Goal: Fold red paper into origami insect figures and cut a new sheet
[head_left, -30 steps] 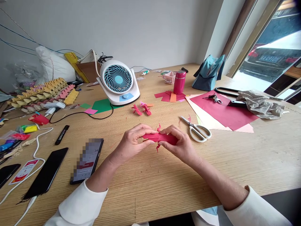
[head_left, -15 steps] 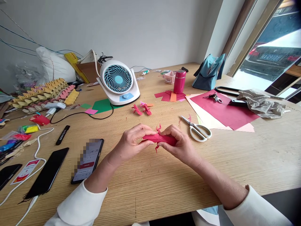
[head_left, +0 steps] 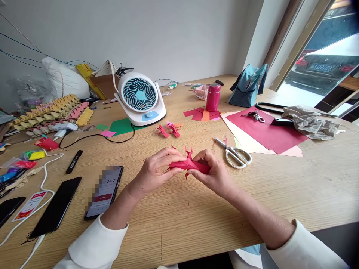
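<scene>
A red folded-paper figure (head_left: 187, 163) with thin bent points sticking out at top and bottom is held level just above the table. My left hand (head_left: 161, 168) pinches its left end between thumb and fingers. On the other end, my right hand (head_left: 211, 172) is closed the same way, with its thumb near the figure's middle. The palms hide part of both ends. Beyond my hands lie two small red folded-paper figures (head_left: 168, 130). Scissors (head_left: 236, 154) with white handles rest to the right of my right hand, blades slightly apart.
A white and blue fan (head_left: 141, 97) stands at the back beside green paper (head_left: 121, 127). To the right are a red flask (head_left: 213, 97), large red sheets (head_left: 266, 129), keys and a blue bag (head_left: 249, 85). Phones (head_left: 104, 194), a marker (head_left: 74, 161) and white cables lie at left.
The paper figure has turned slightly in my fingers, and more of its upper points and middle show. Both hands keep their hold in nearly the same place.
</scene>
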Demonstrator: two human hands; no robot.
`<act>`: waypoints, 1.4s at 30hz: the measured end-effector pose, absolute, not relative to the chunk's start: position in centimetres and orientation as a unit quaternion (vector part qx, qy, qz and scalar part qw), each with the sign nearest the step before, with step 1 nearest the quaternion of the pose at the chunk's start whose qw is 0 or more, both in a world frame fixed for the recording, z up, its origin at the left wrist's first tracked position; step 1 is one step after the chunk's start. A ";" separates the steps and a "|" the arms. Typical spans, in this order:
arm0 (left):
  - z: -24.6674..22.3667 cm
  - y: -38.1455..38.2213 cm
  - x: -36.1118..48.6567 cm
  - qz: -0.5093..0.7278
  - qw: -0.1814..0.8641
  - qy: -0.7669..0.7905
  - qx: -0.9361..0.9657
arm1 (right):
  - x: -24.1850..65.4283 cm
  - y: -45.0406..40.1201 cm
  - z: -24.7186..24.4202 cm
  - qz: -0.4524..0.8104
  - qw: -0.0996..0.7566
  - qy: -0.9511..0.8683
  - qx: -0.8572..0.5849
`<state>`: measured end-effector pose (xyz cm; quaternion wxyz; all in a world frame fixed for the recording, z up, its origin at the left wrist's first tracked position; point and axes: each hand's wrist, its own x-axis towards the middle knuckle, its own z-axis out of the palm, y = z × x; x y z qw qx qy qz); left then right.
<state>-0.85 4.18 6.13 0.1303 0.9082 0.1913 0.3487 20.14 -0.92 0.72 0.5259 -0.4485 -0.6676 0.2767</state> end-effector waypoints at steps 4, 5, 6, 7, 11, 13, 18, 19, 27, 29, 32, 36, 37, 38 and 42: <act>6.3 4.4 -1.2 0.332 0.154 0.193 0.910 | 20.2 -1.0 0.7 0.270 0.521 -0.692 -0.420; 6.4 4.4 -1.2 0.326 0.157 0.196 0.911 | 20.2 -1.0 0.7 0.267 0.521 -0.696 -0.417; 6.5 4.4 -1.3 0.323 0.161 0.198 0.911 | 20.2 -1.0 0.7 0.265 0.522 -0.697 -0.415; 6.5 4.4 -1.3 0.323 0.163 0.200 0.911 | 20.2 -1.0 0.7 0.265 0.522 -0.696 -0.415; 6.5 4.5 -1.4 0.329 0.178 0.196 0.906 | 20.1 -1.1 0.8 0.271 0.528 -0.694 -0.408; 6.6 4.5 -1.4 0.328 0.191 0.193 0.905 | 20.1 -1.1 0.9 0.279 0.531 -0.695 -0.396; 7.1 4.6 -1.6 0.317 0.212 0.190 0.905 | 20.2 -1.1 1.0 0.272 0.529 -0.711 -0.374; 7.2 4.5 -1.6 0.314 0.214 0.191 0.905 | 20.2 -1.0 1.0 0.266 0.528 -0.716 -0.370; 7.5 4.2 -1.6 0.307 0.209 0.198 0.907 | 20.1 -1.1 1.0 0.234 0.527 -0.736 -0.354; 7.5 4.2 -1.5 0.310 0.203 0.198 0.907 | 20.1 -1.2 1.1 0.229 0.529 -0.736 -0.354; 7.6 4.1 -1.4 0.309 0.203 0.205 0.906 | 20.1 -1.2 0.9 0.220 0.522 -0.743 -0.357; 7.5 4.0 -1.5 0.297 0.210 0.202 0.909 | 20.3 -1.3 0.8 0.198 0.489 -0.767 -0.366; 7.5 4.0 -1.5 0.296 0.213 0.202 0.909 | 20.3 -1.3 0.8 0.196 0.486 -0.768 -0.367; 7.4 3.9 -1.5 0.296 0.215 0.206 0.908 | 20.3 -1.3 0.8 0.198 0.488 -0.767 -0.367; 7.3 3.8 -1.4 0.311 0.220 0.234 0.894 | 20.2 -1.3 1.1 0.213 0.514 -0.744 -0.369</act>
